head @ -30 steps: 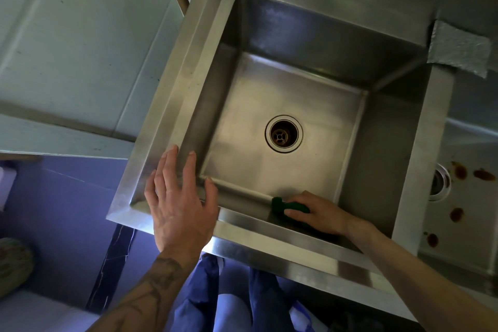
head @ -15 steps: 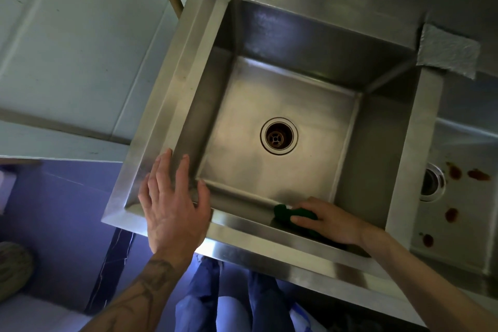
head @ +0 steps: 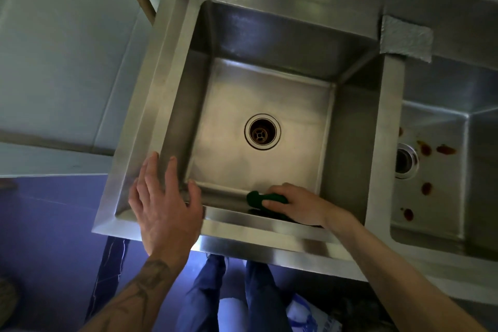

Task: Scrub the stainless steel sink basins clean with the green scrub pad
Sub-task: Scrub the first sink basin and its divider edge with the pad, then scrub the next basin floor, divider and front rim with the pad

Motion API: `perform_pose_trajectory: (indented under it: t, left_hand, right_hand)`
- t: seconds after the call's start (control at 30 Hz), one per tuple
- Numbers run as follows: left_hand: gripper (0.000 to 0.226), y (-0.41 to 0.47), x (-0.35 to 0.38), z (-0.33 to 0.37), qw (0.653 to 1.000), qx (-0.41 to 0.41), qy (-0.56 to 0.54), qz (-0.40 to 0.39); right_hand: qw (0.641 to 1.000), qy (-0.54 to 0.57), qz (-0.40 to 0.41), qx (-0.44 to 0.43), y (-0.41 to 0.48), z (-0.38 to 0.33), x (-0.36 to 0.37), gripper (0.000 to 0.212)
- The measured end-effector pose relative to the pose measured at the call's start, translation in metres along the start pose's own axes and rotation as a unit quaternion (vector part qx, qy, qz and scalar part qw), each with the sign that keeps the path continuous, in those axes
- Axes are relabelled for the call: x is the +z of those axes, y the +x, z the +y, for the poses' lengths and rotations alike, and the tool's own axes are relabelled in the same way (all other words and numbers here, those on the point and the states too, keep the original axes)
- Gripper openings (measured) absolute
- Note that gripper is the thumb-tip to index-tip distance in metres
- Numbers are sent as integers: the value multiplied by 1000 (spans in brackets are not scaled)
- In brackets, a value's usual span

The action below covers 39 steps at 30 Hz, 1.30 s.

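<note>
Down in the basin (head: 350,143), the right hand (head: 299,205) curls its fingers over the green scrub pad (head: 258,198), holding it against the near wall at about six o'clock from the drain (head: 262,131). The left hand (head: 164,207) rests with fingers spread on the rim at eight o'clock. Reddish spots (head: 426,188) mark the neighbouring basin (head: 442,218) at three o'clock.

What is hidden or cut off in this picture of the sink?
Head view only.
The green scrub pad: mostly covered by the right hand.
The right basin: cut off by the frame's right edge.
The front rim: partly under the left hand.
</note>
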<state>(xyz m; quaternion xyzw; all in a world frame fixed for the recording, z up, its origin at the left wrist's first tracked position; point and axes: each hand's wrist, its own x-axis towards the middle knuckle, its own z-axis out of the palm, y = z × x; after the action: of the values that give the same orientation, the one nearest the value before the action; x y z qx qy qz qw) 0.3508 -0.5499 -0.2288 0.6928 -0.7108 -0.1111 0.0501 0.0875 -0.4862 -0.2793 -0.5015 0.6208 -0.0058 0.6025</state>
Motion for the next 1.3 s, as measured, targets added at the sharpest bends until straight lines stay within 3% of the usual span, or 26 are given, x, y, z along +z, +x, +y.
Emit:
perform_pose_trajectory:
  t: [0.13, 0.33, 0.53, 0.6, 0.67, 0.8, 0.93, 1.0, 1.17, 1.3]
  left_hand:
    - [58, -1, 2, 0, 1000, -5, -8, -3]
    - [57, -2, 6, -1, 1000, 8, -23, 15]
    - [43, -4, 6, 4, 997, 62, -33, 22]
    - [35, -7, 5, 27, 988, 119, -95, -29]
    - [28, -11, 7, 66, 962, 157, -181, -129]
    - [38, -22, 27, 145, 887, 46, -310, -338]
    - [47, -25, 57, 174, 866, -10, -330, -375]
    - [46, -20, 72, 179, 854, -37, -331, -401]
    - [54, -3, 114, 197, 833, -60, -291, -466]
    - [48, -8, 142, 216, 837, -65, -263, -475]
  right_hand:
    - [1000, 14, -1, 17, -2, -3, -5, 26]
    - [978, -101, -3, 185, -17, 37, -16, 39]
    - [989, 58, 92, 99, 2, 10, 2, 24]
    - [980, 89, 156, 86, 1, 5, 1, 29]
    - [958, 148, 232, 81, -2, -2, -1, 31]
    - [888, 305, 339, 61, -18, -14, -10, 32]
    - [809, 454, 367, 64, -41, -17, -15, 32]
    - [794, 486, 358, 76, -53, -14, -16, 35]
    - [828, 340, 442, 56, -84, 8, -16, 34]
    - [781, 207, 589, 21, -104, 40, -31, 24]
